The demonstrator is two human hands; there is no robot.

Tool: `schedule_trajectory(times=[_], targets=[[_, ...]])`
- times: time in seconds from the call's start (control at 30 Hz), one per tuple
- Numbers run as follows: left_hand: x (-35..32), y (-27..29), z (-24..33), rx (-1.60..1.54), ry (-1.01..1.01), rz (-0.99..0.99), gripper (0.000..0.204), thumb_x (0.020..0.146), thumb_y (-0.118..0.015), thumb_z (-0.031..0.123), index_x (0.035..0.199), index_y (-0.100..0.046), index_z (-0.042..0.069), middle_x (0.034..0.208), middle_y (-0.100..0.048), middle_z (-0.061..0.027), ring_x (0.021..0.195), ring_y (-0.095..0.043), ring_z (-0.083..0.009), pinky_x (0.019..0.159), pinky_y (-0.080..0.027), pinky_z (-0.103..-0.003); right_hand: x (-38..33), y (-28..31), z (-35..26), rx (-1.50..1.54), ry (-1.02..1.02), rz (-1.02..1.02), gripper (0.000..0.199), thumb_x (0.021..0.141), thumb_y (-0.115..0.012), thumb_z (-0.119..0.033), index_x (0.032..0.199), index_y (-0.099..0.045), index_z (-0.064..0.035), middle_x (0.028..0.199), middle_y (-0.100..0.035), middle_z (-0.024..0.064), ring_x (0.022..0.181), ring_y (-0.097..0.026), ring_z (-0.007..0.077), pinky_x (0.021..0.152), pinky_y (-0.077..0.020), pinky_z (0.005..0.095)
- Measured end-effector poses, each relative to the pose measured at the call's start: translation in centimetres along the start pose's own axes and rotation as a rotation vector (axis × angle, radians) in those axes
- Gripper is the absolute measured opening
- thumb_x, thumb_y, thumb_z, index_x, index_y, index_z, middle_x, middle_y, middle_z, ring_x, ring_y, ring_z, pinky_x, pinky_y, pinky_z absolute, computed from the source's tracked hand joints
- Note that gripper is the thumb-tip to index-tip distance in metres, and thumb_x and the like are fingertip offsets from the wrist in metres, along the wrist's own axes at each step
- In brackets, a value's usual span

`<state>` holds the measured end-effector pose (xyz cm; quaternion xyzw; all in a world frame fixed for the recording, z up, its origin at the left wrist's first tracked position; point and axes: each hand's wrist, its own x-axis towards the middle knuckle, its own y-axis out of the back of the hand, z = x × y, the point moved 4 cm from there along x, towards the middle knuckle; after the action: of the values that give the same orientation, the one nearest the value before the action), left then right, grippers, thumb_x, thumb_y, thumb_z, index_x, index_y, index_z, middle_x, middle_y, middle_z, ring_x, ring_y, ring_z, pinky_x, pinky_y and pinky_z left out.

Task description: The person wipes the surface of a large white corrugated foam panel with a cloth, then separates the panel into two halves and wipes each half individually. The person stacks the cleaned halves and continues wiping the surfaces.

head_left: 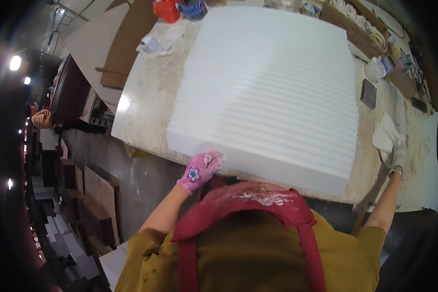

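A large white panel (267, 97) with rows of ridges across its top lies on the worktable in front of me. My left hand (203, 168), in a pink glove with flower patches, is at the panel's near edge, left of its middle. Its fingers are curled against that edge. Off to the right, my right hand (399, 155) wears a pale glove and reaches to the tabletop. Its fingers close on a white cloth (383, 140), partly hidden by the glove. A red apron (248, 204) with white smears covers my front.
Right of the panel are a dark rectangular block (368, 94), a white tub (374, 70) and a cardboard box (348, 22) of white material. A red container (167, 10) and a small bottle (151, 45) stand far left. Another person (43, 118) is at the left; boards (100, 214) lean below.
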<state>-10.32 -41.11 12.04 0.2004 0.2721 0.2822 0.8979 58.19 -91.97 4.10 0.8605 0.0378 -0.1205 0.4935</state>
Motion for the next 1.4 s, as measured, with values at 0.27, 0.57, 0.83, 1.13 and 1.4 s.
schedule_trajectory(times=[0.27,0.57,0.83,1.13,1.4], targets=[[0.4,-0.1,-1.1,0.025,-0.047,-0.017,0.019,0.1,-0.061,0.019,0.11,-0.072,0.006,0.099,-0.076,-0.0114,0.085,-0.075,-0.0214,0.08,-0.057,-0.033,-12.0,7.6,-3.0,0.366,0.342,-0.193,0.033,0.105,-0.056,-0.027,0.127,-0.065,-0.004,0.117,-0.066,0.0057,0.104,-0.062,0.0194,0.091,-0.0509,0.0361],[2.1,-1.5,1.9,0.529,-0.915,-0.194,0.024,0.081,-0.069,0.01,0.104,-0.073,0.016,0.097,-0.072,-0.0081,0.078,-0.066,-0.0313,0.068,-0.056,-0.042,-24.5,-5.3,-7.0,-0.742,0.669,0.355,0.056,0.095,-0.068,-0.033,0.144,-0.053,-0.01,0.128,-0.062,0.0138,0.114,-0.062,0.0246,0.087,-0.0541,0.0344],[3.8,-2.6,0.4,0.758,-1.395,-0.123,0.037,0.088,-0.065,0.02,0.124,-0.069,0.026,0.115,-0.07,0.0027,0.086,-0.067,-0.0186,0.069,-0.053,-0.037,-50.2,-11.7,-29.0,-0.046,1.394,0.037,0.038,0.097,-0.062,-0.024,0.129,-0.062,-0.0045,0.13,-0.061,0.0147,0.12,-0.058,0.033,0.108,-0.0478,0.0435],[4.0,-2.5,-0.1,0.692,-1.298,-0.24,0.036,0.083,-0.069,0.015,0.118,-0.072,0.023,0.114,-0.07,0.0011,0.098,-0.067,-0.0197,0.075,-0.053,-0.039,-35.8,-5.3,-12.7,-0.486,0.296,0.281,0.03,0.098,-0.059,-0.02,0.124,-0.064,-0.0062,0.103,-0.074,0.013,0.091,-0.07,0.024,0.079,-0.0582,0.0418],[3.9,-2.2,1.0,0.678,-1.293,-0.249,0.03,0.082,-0.071,0.016,0.112,-0.076,0.02,0.121,-0.07,-0.0005,0.088,-0.068,-0.02,0.071,-0.053,-0.039,-45.9,-13.5,-19.1,-0.265,0.901,0.246,0.045,0.092,-0.065,-0.025,0.131,-0.06,-0.0036,0.125,-0.064,0.022,0.115,-0.061,0.0345,0.1,-0.0499,0.0443]])
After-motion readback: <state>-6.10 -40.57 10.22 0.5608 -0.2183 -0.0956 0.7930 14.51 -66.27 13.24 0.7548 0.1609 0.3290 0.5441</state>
